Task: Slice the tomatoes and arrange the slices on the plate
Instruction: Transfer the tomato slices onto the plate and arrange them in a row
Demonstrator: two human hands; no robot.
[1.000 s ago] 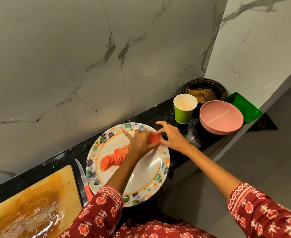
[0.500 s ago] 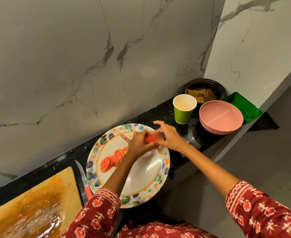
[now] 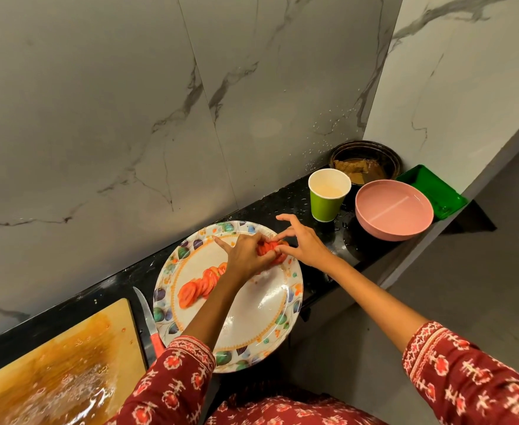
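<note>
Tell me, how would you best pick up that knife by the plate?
Grip the knife by its red handle, coming from the near counter edge. The handle points toward the person and the blade away, between the board and the plate.

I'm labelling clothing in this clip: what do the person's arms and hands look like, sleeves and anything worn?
Both arms wear dark red sleeves printed with small white and red motifs; the right sleeve and left sleeve end partway down the forearm in patterned bands. The left hand and right hand are bare; no gloves, rings or watch show.
</note>
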